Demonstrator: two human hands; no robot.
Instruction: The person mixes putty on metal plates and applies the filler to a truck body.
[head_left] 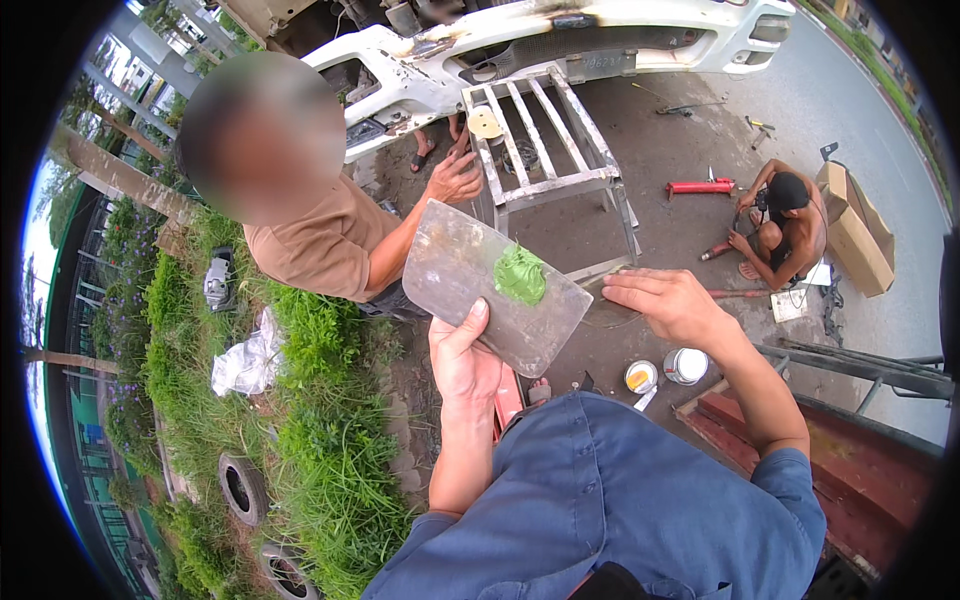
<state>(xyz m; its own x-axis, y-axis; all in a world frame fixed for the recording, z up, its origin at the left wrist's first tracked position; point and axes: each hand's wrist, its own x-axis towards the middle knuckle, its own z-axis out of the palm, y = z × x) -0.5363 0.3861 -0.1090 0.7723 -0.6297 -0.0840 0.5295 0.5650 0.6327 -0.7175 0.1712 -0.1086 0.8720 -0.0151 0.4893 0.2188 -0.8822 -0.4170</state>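
My left hand grips a flat, worn plate by its lower edge, thumb on top. A mound of bright green paste sits on the plate's right part. My right hand is just right of the plate, fingers together over a thin, flat spreader that it holds, partly hidden. Below are an open tin with yellow contents and a white can.
A slatted metal stand is ahead, before a white bumper. A person is at left; another crouches at right beside a red cylinder and cardboard. Grass and tyres lie left; red metalwork right.
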